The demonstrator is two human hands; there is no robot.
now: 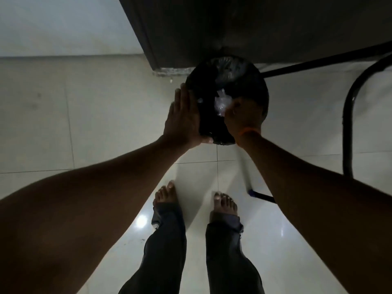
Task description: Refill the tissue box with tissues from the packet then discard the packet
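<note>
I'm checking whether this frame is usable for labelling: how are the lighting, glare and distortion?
Head view: dim overall, so the black bin and both hands lose detail; the clear packet at the right hand shows only as a pale blur; a bright glare spot sits on the floor tiles; wide-angle stretch enlarges the forearms at the edges.

— What sort of place is this?
— A home, it seems: bare feet on glossy floor tiles, just before a lined dustbin beside dark furniture.

both arms stretched forward, down; left hand flat, fingers straight; right hand curled, fingers hidden.
</note>
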